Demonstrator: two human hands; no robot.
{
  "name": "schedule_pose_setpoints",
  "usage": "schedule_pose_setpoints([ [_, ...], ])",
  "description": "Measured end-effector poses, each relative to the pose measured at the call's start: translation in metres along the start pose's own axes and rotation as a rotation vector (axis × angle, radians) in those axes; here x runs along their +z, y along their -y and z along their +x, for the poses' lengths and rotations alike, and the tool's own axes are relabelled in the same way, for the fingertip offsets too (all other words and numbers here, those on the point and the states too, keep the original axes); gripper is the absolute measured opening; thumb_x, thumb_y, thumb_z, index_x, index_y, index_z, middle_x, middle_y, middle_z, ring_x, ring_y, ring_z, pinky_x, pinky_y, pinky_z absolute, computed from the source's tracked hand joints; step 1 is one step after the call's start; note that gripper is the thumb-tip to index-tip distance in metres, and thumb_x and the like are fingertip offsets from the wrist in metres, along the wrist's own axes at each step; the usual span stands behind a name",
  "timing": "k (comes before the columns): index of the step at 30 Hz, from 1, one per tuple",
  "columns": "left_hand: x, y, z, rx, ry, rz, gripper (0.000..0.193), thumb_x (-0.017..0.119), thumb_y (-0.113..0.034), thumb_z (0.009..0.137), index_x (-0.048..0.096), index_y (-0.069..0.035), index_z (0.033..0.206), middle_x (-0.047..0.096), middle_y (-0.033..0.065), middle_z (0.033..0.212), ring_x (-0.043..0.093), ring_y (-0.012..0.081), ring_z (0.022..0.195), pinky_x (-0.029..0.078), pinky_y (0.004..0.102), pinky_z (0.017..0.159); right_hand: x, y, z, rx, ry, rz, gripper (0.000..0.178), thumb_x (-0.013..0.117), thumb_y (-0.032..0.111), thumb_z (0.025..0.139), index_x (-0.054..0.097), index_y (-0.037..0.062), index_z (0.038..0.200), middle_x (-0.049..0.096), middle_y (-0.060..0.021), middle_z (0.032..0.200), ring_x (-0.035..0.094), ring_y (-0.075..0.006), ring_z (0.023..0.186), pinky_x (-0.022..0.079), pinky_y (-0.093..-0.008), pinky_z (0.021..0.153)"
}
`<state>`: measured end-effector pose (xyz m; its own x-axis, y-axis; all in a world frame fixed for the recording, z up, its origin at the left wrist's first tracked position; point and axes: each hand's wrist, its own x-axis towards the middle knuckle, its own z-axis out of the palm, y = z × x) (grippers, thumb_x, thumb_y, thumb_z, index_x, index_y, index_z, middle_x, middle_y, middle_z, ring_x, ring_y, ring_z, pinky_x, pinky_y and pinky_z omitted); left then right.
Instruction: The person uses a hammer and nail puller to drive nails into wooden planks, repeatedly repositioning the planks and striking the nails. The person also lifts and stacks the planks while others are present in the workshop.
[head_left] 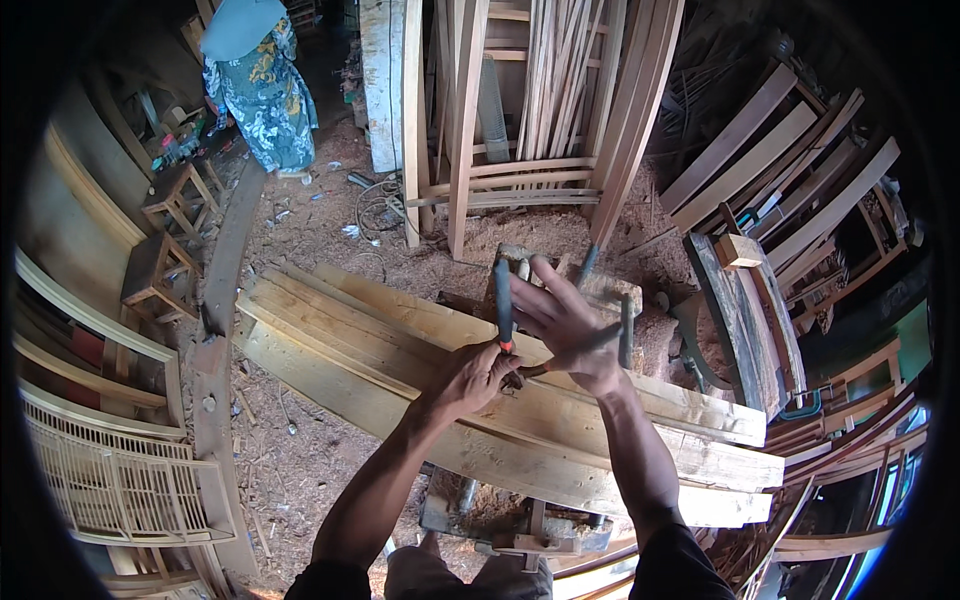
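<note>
Your left hand point(472, 380) is closed on the pincers point(504, 318) near their joint, the black handles standing well apart. Your right hand point(553, 310) is blurred, fingers spread wide, between those handles; whether it touches them, you cannot tell. The pincers' head is over the planks point(545, 432) beneath your hands. Beyond your right hand, a frame point(461, 190) holds thin upright strips point(562, 90).

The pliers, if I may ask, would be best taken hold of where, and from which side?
Probably by both dark handles, coming from beyond and to the right: they splay wide, one pointing forward, the other rightward, leaving their outer ends clear of the left hand.
</note>
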<state>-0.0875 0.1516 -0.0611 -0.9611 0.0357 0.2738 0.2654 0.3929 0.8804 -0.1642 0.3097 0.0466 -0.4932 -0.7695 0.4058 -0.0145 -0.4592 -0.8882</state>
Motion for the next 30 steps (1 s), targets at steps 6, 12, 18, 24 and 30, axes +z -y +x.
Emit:
schedule_pose_setpoints([
  [6,0.003,0.007,-0.002,0.118,-0.019,0.050,0.029,0.055,-0.031,0.100,0.060,-0.004,0.108,0.068,0.0184,0.091,0.067,0.0380,0.082,0.051,0.0449,0.068,0.007,-0.003,0.007,0.066,-0.041,-0.015,0.105,0.066,0.028,0.070,0.014,0.0079,0.158,0.050,-0.0259,0.139,0.051,-0.0366,0.127,0.034,-0.0529,0.113],
  [12,0.006,0.000,-0.005,0.150,-0.022,0.004,0.025,0.059,-0.026,0.098,0.060,-0.002,0.106,0.068,0.0166,0.087,0.066,0.0355,0.077,0.051,0.0435,0.067,0.011,-0.009,-0.003,-0.079,-0.046,-0.050,0.090,0.060,0.003,0.064,0.032,0.0004,0.149,0.061,-0.0176,0.107,0.058,-0.0276,0.101,0.046,-0.0414,0.095],
  [18,-0.003,-0.010,-0.001,0.093,0.072,-0.017,0.029,0.053,-0.029,0.101,0.061,0.000,0.099,0.067,0.0168,0.085,0.066,0.0339,0.076,0.051,0.0427,0.068,0.009,-0.008,-0.010,0.015,-0.112,-0.014,0.054,0.062,0.006,0.067,0.052,-0.0015,0.119,0.057,-0.0128,0.096,0.057,-0.0255,0.094,0.047,-0.0396,0.087],
  [24,-0.012,-0.019,-0.003,0.058,0.087,-0.186,0.038,0.043,-0.031,0.105,0.060,0.002,0.097,0.065,0.0180,0.089,0.064,0.0348,0.086,0.050,0.0427,0.078,-0.004,-0.003,-0.004,-0.007,-0.062,0.130,0.047,0.061,0.007,0.073,0.053,-0.0011,0.119,0.058,-0.0118,0.097,0.056,-0.0214,0.091,0.046,-0.0344,0.080],
  [30,-0.006,-0.007,-0.006,0.052,0.011,-0.144,0.040,0.042,-0.030,0.105,0.062,0.004,0.109,0.067,0.0203,0.107,0.064,0.0339,0.100,0.049,0.0398,0.092,0.012,-0.001,0.000,0.035,-0.247,-0.021,0.048,0.058,0.005,0.071,0.053,-0.0007,0.118,0.058,-0.0100,0.094,0.055,-0.0184,0.087,0.047,-0.0310,0.074],
])
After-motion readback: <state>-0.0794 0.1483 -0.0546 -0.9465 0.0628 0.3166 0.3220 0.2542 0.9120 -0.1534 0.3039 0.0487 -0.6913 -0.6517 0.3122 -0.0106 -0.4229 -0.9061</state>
